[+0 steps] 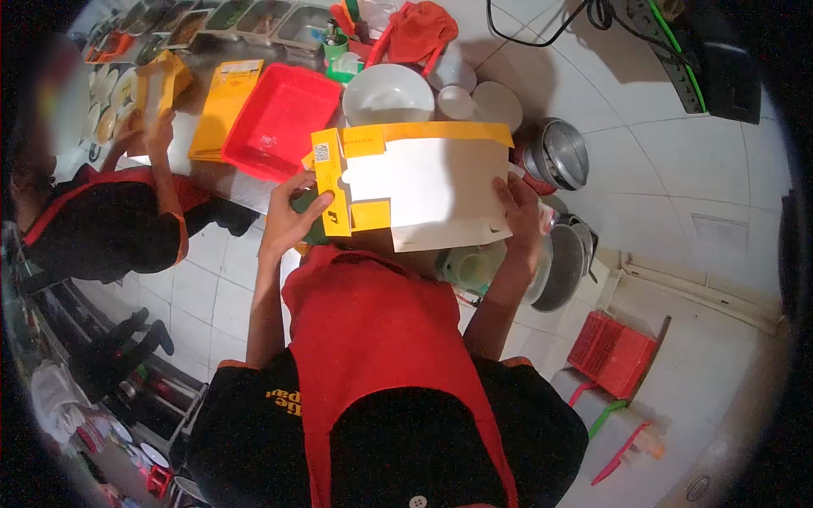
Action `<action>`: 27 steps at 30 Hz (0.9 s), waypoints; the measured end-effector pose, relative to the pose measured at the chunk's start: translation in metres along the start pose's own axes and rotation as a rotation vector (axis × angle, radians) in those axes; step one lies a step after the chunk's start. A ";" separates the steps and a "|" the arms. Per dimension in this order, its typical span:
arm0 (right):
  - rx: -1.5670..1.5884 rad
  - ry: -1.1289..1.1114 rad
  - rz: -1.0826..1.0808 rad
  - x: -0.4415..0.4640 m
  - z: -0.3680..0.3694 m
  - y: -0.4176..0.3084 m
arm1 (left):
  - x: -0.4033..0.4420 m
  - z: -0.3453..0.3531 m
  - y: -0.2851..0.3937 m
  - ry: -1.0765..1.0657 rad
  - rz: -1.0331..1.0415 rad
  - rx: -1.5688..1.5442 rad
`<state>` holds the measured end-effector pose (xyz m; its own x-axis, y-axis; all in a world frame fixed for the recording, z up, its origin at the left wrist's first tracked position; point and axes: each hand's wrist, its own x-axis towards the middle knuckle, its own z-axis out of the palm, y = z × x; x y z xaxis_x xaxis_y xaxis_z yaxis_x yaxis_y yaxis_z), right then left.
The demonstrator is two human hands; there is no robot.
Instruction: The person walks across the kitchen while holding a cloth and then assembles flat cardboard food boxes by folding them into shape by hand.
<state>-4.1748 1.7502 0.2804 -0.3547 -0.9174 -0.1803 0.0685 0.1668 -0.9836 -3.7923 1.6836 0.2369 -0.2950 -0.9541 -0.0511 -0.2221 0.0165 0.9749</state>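
Note:
A partly folded yellow and white carton (pixel 445 182) is held up in front of my red apron, its white inside facing the camera. My left hand (pixel 292 216) grips its left end, thumb on the yellow flap beside a printed code. At the right end my right hand (pixel 518 207) pinches the white panel, thumb on top. Just beyond the carton's left end lies a red plastic tray (pixel 284 118), and a white bowl (pixel 388 95) sits behind its top edge. A stack of flat yellow cartons (pixel 222 110) lies left of the tray.
A co-worker (pixel 110 203) at the left handles another yellow carton (pixel 161 85). Metal food trays (pixel 262 21) line the back. Metal bowls (pixel 561 154) and a large pot (pixel 561 267) stand at the right, with a red crate (pixel 611 353) lower right.

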 end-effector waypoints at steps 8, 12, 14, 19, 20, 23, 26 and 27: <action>-0.076 0.035 -0.043 -0.002 0.025 -0.018 | -0.004 0.003 0.011 0.083 0.053 0.112; -0.140 0.026 -0.145 0.007 0.024 0.001 | -0.008 0.006 0.025 0.107 0.084 0.074; -0.115 -0.048 -0.160 0.010 0.019 0.009 | -0.009 0.007 0.026 0.125 0.076 0.108; -0.129 -0.053 -0.145 0.003 0.033 -0.013 | -0.011 0.012 0.024 0.157 0.098 -0.018; -0.109 -0.061 -0.131 0.006 0.030 -0.009 | -0.011 0.013 0.023 0.159 0.096 -0.017; -0.046 -0.037 -0.079 0.010 0.030 -0.004 | -0.015 0.012 0.007 0.217 0.141 -0.006; -0.033 -0.004 -0.044 0.009 0.021 -0.005 | -0.018 0.027 -0.007 0.364 0.173 -0.058; -0.036 -0.019 -0.039 0.011 0.018 0.001 | -0.019 0.030 -0.009 0.365 0.164 -0.070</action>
<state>-4.1619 1.7337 0.2777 -0.3388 -0.9301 -0.1423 0.0209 0.1437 -0.9894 -3.8125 1.7102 0.2231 0.0307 -0.9841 0.1748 -0.1321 0.1694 0.9767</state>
